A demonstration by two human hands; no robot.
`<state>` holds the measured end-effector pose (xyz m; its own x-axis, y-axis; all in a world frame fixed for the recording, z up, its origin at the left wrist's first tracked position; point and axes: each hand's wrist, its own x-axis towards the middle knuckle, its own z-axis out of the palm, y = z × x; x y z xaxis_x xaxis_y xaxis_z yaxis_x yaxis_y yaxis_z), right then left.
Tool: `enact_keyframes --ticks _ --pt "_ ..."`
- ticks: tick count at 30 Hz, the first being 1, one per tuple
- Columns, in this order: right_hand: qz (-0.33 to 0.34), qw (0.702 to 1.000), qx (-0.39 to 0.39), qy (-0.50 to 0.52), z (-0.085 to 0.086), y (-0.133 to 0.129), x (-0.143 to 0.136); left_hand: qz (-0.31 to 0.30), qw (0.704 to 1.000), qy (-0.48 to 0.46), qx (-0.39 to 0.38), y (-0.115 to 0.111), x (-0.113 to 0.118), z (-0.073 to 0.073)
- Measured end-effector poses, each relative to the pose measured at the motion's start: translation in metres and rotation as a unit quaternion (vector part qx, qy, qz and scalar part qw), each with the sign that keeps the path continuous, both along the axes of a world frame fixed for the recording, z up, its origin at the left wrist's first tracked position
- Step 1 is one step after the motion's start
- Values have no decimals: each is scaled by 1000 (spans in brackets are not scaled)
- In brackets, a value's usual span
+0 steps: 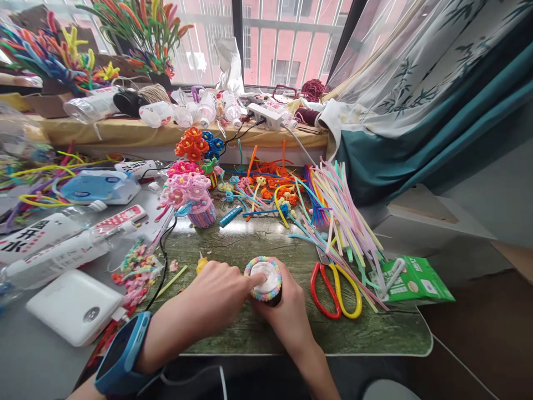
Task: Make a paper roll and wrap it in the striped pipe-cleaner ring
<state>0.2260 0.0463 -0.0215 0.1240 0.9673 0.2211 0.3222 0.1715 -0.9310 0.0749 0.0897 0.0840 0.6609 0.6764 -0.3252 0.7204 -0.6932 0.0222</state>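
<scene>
A small round cup (pixel 270 269) with a fluffy pastel rim and white filling stands near the table's front edge. My right hand (pixel 287 303) is wrapped round its right side and front. From the left, my left hand (pixel 220 291) reaches over the rim, one finger pressed onto the white filling and its other fingers curled in. A yellow glue gun or bottle (pixel 202 263) shows partly behind my left hand. Scissors (pixel 336 289) with one red and one yellow handle lie to the right. Behind the cup, a purple pot (pixel 202 214) holds pink fuzzy flowers.
Pastel pipe cleaners (pixel 345 205) lie at the right beside a green packet (pixel 420 279). A white power bank (pixel 77 306), plastic bottles (pixel 54 253) and a blue wipes pack (pixel 100 186) are at the left. A black cable (pixel 165 255) runs along the table. The windowsill (pixel 291 136) carries a power strip.
</scene>
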Motion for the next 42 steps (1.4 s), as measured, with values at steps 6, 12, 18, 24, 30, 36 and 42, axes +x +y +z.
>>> enact_keyframes --ticks 6,12,18,24,30,36,42 --pt "4 1000 6 12 -3 -1 -2 7 1000 21 6 -2 1 1" --pt "-1 1000 18 -11 -5 -1 -3 13 1000 11 12 -5 3 -8" --pt "5 1000 20 4 -3 1 -4 2 999 -39 -9 2 3 -6" --pt "32 999 12 39 -3 3 -4 -29 997 -51 -52 11 4 8" --pt "27 999 10 31 -1 4 -3 31 999 18 34 -5 -2 -8" --pt "16 1000 -2 8 3 8 -1 17 999 3 43 -6 -12 -20" --pt "48 996 -43 61 8 13 -1 -21 998 35 -48 1 4 3"
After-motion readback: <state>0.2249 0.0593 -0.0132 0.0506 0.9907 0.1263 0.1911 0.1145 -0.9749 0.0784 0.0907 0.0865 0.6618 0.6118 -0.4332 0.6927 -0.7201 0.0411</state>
